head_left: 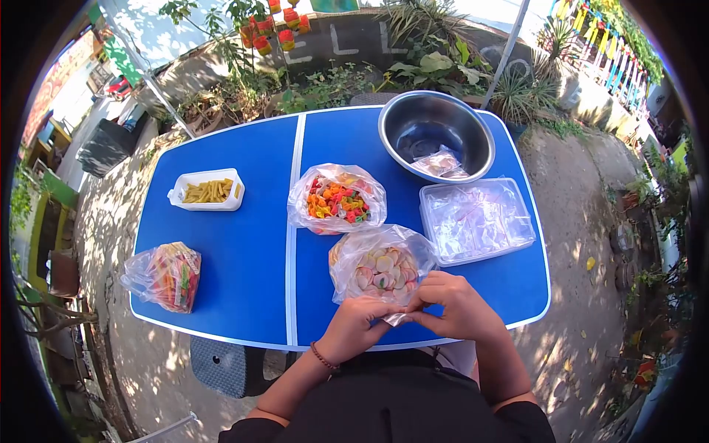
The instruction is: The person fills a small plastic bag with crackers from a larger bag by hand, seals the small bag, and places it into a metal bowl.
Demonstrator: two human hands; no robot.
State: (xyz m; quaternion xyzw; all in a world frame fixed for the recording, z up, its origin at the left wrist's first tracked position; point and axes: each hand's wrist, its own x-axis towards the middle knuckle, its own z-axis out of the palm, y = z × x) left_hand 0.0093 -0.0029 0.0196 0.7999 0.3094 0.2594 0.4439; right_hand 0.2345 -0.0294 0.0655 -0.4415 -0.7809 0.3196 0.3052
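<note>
Close to the front edge of the blue table, my left hand [362, 321] and my right hand [443, 303] meet, both closed on a small clear plastic packet [397, 319]. What the packet holds is too small to make out. Just beyond my hands lies an open plastic bag of pale round pieces [384, 269]. Behind it is another open bag with red, orange and yellow pieces [338, 201]. To the right, a clear plastic box [478, 221] contains flat transparent packets.
A steel bowl [399, 133] with small packets inside stands at the back right of the table [221, 258]. At the left are a white tub [236, 193] of yellowish sticks and a tied bag of coloured strips [173, 277]. A dark stool [221, 365] is below the front edge.
</note>
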